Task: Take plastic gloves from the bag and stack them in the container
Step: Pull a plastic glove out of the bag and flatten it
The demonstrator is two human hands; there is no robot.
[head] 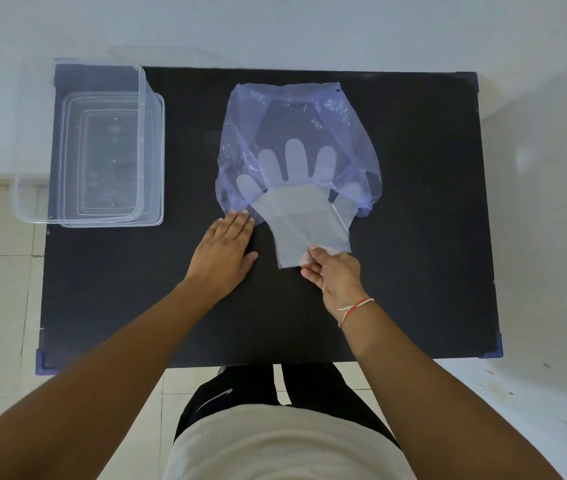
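Observation:
A translucent blue-purple plastic bag (275,109) lies on the black table, its mouth toward me. A thin clear plastic glove (301,216) sticks halfway out of the bag; its fingers still show through the bag film, its cuff lies on the table. My right hand (334,275) pinches the cuff edge between thumb and fingers. My left hand (226,251) lies flat, palm down, with its fingertips touching the bag's left lower edge. The clear rectangular container (102,216) stands at the table's left, with nothing visible inside.
The black table (413,271) has blue corner guards at its near edge. The container overhangs the table's left edge slightly. A white wall is behind, pale floor tiles on the left. My legs and torso are below the near edge.

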